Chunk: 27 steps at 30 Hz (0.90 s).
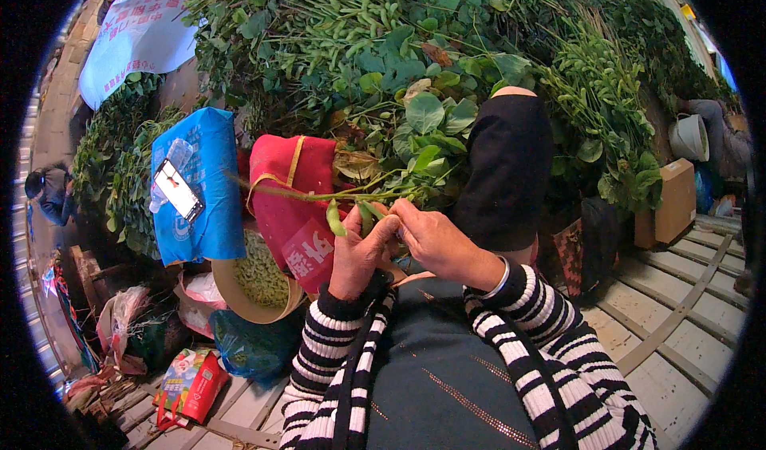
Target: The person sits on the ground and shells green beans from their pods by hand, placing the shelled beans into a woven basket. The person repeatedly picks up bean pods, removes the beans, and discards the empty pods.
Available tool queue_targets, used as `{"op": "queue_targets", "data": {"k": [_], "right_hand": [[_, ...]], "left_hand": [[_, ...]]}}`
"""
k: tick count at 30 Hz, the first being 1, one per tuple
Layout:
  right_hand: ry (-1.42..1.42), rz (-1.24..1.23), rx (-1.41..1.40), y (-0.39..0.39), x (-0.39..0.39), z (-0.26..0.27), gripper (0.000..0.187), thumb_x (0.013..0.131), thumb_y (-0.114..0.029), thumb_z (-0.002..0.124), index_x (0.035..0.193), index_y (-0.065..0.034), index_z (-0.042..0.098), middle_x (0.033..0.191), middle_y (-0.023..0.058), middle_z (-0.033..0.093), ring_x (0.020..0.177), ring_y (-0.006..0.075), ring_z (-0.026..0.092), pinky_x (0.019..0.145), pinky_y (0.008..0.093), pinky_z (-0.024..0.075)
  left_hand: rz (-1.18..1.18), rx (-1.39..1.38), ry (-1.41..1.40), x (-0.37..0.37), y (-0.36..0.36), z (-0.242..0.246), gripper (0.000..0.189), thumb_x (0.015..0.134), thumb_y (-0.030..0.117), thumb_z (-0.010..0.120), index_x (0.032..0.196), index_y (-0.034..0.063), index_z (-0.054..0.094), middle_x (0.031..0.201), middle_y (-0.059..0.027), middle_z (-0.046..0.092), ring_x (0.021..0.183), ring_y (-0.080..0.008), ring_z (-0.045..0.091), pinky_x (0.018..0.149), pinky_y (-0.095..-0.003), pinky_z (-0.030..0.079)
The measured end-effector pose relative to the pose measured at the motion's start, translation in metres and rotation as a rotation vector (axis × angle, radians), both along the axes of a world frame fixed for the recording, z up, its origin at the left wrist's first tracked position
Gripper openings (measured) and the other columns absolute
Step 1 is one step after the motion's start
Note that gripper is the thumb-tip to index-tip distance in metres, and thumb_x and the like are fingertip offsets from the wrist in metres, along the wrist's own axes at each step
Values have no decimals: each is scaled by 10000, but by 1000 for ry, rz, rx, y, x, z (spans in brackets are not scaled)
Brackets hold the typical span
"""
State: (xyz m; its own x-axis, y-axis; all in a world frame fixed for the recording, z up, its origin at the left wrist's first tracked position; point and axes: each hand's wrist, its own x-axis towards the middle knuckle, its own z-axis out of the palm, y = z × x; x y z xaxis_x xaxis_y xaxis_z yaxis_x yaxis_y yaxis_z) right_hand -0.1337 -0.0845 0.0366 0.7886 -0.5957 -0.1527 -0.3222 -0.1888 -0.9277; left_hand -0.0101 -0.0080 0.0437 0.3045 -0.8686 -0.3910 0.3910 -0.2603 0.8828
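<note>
My left hand (362,246) is closed on a green soybean stalk (323,197) with a few plump pods (336,218) hanging beside the thumb. Touching it from the right, my right hand (440,243) has its thumb and fingertips pinched together at the stalk and pods; what exactly they grip is partly hidden. The stalk runs leftward over a red cloth bag (311,243) that lies over my leg. Below and left of that bag, a round tub (224,282) holds many shelled green beans (261,273).
A large heap of soybean plants (383,55) lies ahead. At left, a phone (178,191) and a clear plastic bottle rest on a blue bag (218,151). A cardboard box (675,201) and a pale bucket (688,137) are at right, near another person's legs. Another person (51,192) is far left.
</note>
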Motion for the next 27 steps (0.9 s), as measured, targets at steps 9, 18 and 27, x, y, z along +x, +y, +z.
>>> {"op": "queue_targets", "data": {"k": [9,18,27], "right_hand": [[-52,-58,-97,-9,-2,12,128,909,-123,417,912,4,431,698,201,546,668,408,570,574,497,432],[-170,-72,277,-25,-3,24,186,928,-160,415,970,8,483,701,136,531,634,271,566,603,382,447],[18,-75,194,-16,-11,10,265,927,-249,409,971,-7,510,698,194,583,699,341,613,621,413,465]], "left_hand": [[48,62,210,4,3,2,266,924,151,436,1121,0,533,798,-49,583,638,-97,523,554,-199,405],[-137,35,134,10,8,1,214,934,209,498,1020,24,564,813,9,525,699,-67,457,602,-192,341],[24,40,275,5,2,0,166,901,108,530,1040,37,585,707,54,496,543,-19,367,476,-171,252]]}}
